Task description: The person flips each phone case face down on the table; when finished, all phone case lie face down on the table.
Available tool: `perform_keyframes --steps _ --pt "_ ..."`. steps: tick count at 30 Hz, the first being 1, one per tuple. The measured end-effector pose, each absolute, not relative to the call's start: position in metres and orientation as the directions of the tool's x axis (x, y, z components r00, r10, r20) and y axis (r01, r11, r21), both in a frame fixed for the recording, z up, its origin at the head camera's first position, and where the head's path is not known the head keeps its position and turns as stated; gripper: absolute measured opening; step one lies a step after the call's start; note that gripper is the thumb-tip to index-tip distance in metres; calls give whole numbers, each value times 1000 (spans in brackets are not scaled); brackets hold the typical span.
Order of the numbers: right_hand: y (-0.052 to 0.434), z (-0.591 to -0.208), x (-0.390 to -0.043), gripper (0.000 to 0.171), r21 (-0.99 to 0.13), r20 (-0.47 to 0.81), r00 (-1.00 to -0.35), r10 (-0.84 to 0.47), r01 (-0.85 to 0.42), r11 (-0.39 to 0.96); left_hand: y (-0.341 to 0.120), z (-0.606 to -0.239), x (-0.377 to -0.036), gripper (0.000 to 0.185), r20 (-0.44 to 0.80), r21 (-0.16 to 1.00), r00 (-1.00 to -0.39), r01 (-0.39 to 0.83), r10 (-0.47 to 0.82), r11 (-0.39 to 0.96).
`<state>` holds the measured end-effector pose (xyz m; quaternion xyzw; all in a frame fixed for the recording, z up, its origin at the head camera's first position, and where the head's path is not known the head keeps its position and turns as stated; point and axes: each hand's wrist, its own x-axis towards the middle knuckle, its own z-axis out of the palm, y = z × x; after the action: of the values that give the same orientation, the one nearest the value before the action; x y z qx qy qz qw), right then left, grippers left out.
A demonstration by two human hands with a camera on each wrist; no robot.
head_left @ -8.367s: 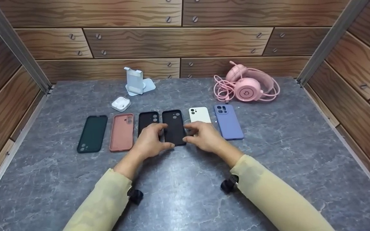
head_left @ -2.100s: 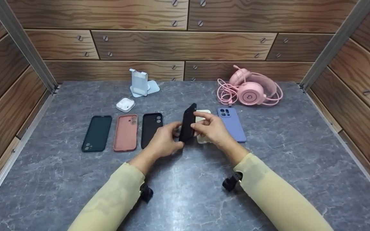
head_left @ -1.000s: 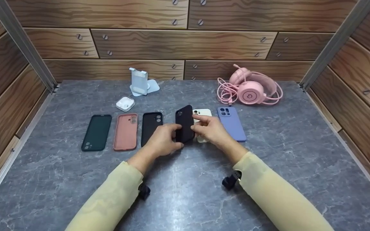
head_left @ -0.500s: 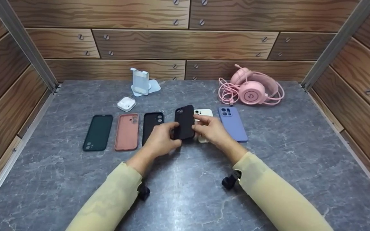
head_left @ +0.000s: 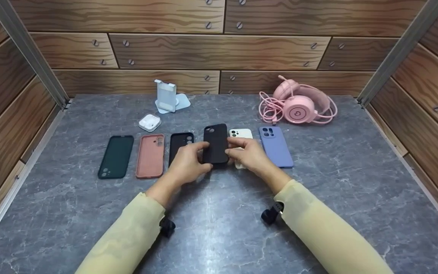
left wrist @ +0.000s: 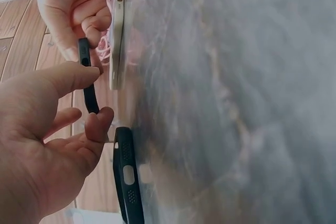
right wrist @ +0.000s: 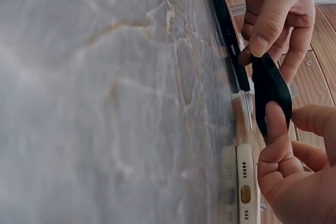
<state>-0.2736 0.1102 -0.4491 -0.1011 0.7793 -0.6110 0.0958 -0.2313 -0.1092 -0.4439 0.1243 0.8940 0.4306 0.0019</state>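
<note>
We count six phone cases: our left hand (head_left: 186, 163) and right hand (head_left: 247, 155) pinch one black case (head_left: 216, 144); five others lie beside it.

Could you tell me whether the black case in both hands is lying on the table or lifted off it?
Lifted: both wrist views show the black case clear of the table, pinched between the left hand and right hand.

black phone case (head_left: 216, 143), back up, lifted
</note>
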Motion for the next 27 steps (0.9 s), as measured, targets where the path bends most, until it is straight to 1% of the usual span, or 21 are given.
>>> perform_keyframes --steps 6,12,15,21,27 --pt "107 -449 -273 51 -959 -21 -963 -268 -56 276 -112 -443 -232 64 114 736 -968 233 223 636" --pt "108 -450 -273 52 -947 -7 -952 -307 -92 307 -115 -446 -233 63 130 723 -966 247 225 645" --pt "110 -450 -273 56 -936 -9 -944 -331 -108 334 -116 -446 -233 62 141 726 -964 256 226 639" --pt "115 -449 -275 66 -876 37 -914 -404 -224 428 -118 -447 -232 58 178 723 -959 280 221 631" --pt "118 -449 -276 75 -830 58 -890 -453 -295 473 -119 -448 -231 58 178 718 -959 279 220 637"
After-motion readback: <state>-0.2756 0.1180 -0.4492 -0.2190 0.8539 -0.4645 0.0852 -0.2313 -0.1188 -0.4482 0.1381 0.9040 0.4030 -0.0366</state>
